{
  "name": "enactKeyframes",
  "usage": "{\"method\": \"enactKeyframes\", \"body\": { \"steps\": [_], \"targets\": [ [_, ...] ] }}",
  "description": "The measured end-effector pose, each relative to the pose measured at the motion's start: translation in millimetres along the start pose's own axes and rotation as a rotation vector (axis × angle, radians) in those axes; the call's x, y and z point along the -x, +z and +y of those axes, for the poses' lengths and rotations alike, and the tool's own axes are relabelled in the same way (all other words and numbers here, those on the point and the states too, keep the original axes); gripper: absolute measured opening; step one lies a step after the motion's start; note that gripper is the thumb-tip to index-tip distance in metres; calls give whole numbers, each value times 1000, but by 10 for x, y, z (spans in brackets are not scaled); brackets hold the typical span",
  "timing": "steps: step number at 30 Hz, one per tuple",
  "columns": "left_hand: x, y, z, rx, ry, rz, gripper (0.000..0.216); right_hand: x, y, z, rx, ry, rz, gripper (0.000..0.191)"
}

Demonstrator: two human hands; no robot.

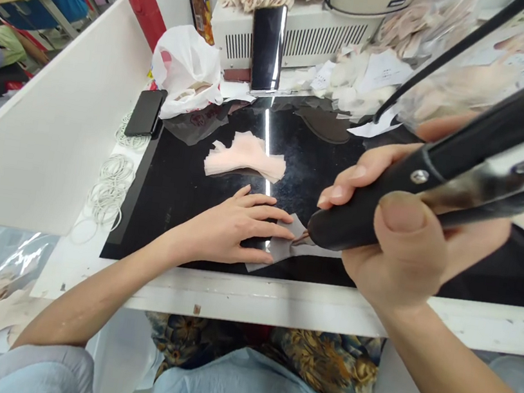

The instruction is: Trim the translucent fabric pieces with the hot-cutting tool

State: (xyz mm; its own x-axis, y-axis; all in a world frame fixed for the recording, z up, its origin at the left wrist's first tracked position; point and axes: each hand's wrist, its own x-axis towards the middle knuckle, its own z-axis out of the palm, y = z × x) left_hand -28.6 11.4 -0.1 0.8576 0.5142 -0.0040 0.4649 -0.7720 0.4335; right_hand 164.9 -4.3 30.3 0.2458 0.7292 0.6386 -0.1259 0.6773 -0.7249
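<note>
My left hand (pixel 233 228) lies flat with fingers stretched out, pressing a small pale fabric piece (pixel 284 248) onto the glossy black work surface (pixel 183 198). My right hand (pixel 393 234) is wrapped round the black handle of a long tool (pixel 464 179), whose tip touches the fabric piece right beside my left fingertips. A stack of pale pink fabric pieces (pixel 245 158) lies a little farther back on the black surface.
A phone (pixel 266 47) leans on a white machine box (pixel 314 35) at the back. Another phone (pixel 145 113) and a white plastic bag (pixel 186 72) sit at the left. Rubber bands (pixel 110 188) lie along the left edge. Fabric and paper slips (pixel 382 70) pile at the back right.
</note>
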Motion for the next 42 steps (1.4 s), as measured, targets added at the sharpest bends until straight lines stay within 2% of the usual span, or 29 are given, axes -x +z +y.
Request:
{"method": "enactKeyframes", "body": {
  "steps": [7,23,33,38,42],
  "targets": [
    [7,-9,-3,-3,-24,-27,44,31,-127,49,-108,48,45,45],
    [5,3,-15,-3,-15,-19,45,16,-188,19,-183,33,-40,40],
    [14,20,-18,25,-16,8,45,62,-105,-33,-45,52,60,43],
    [42,40,2,23,-20,46,48,46,-90,-48,-43,32,61,42],
    [70,36,37,50,3,46,41,9,-124,-9,-16,11,74,44]
  ]
}}
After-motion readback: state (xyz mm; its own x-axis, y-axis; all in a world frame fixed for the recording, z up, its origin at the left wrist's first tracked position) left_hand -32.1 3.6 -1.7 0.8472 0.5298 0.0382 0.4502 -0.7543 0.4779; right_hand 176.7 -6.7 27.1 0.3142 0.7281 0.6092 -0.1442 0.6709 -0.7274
